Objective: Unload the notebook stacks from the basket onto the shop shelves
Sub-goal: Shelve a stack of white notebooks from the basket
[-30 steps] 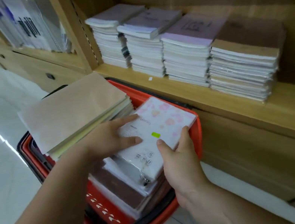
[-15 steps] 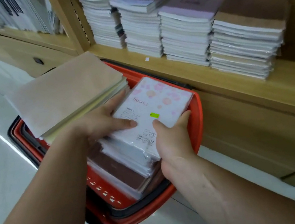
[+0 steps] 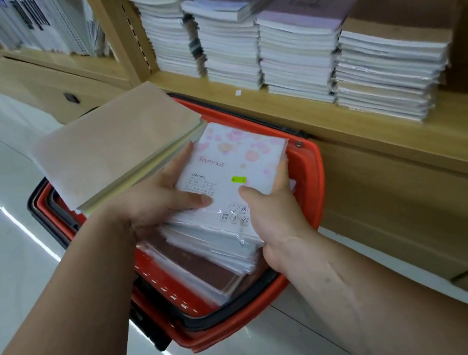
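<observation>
Gripping the pink notebook stack (image 3: 236, 164) by its side edges: your left grip (image 3: 156, 203) and right grip (image 3: 277, 219) are both curling round it, thumbs on the cover. It's lying in the red basket (image 3: 317, 184), just beside the kraft stack (image 3: 117, 144). The shelf (image 3: 408, 143) is running just beyond the rim.

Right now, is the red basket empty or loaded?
Loaded. The red basket holds brown notebooks under a pink-flowered stack gripped by the left hand and right hand; a kraft-covered stack rests over its far end.
</observation>
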